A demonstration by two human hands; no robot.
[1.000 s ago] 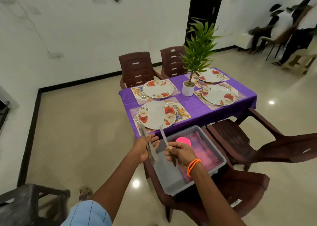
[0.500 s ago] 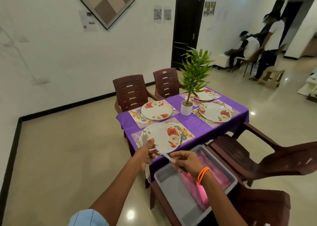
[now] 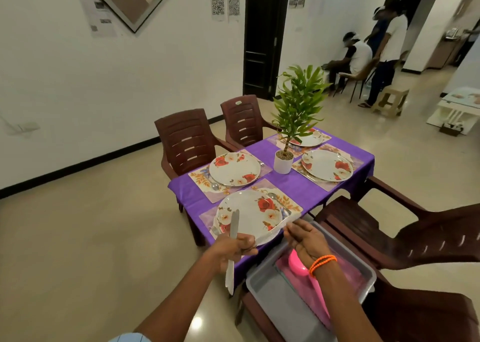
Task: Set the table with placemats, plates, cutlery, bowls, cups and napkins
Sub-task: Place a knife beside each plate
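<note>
My left hand (image 3: 235, 251) grips a knife (image 3: 233, 240) upright; my right hand (image 3: 306, 240) pinches another knife (image 3: 272, 230) over the near plate (image 3: 249, 212).

Bright, soft, wide-angle edge warp

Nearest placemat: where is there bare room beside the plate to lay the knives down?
The nearest plate covers most of its placemat. A fork lies in the left strip and a spoon in the right, so both are crowded. Bare purple tablecloth shows between this setting and the plant pot. The left hand and right hand each hold a knife.
</note>
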